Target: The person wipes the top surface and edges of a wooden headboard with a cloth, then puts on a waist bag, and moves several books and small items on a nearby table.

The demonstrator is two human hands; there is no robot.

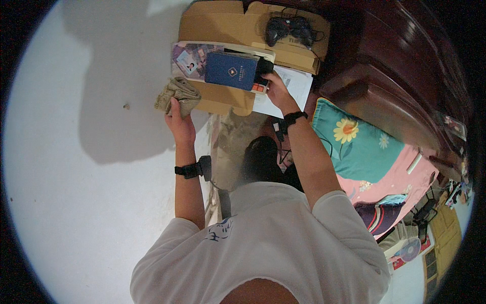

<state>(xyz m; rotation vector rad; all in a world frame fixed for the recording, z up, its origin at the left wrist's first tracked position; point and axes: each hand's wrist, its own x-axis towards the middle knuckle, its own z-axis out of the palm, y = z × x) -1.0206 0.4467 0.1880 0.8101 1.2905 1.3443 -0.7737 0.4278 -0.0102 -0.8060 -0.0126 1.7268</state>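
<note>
A bunched, olive-tan cloth (pixel 178 95) is in my left hand (pixel 180 123), the thumb pressed on its near side. My right hand (pixel 279 89) is at the right end of a shallow white tray (pixel 269 54). Its fingers touch a black item (pixel 264 66) there; whether they also grip the tray's edge is hidden. Across the tray lies a dark blue booklet (pixel 231 71) bearing an emblem and writing. To its left is a purplish printed sheet (pixel 197 51) with a small card (pixel 187 62) on it. A small orange item (pixel 258 87) shows under the booklet's right edge.
The tray rests over an opened cardboard box (pixel 224 22). A black game controller (pixel 290 30) with a cable lies on its far flap. White printed papers (pixel 300 87) stick out at right. A green flowered pillow (pixel 357 140) and pink bedding (pixel 398 171) lie right, beside dark wooden furniture (pixel 398 64). A pale wall (pixel 95 190) borders the left.
</note>
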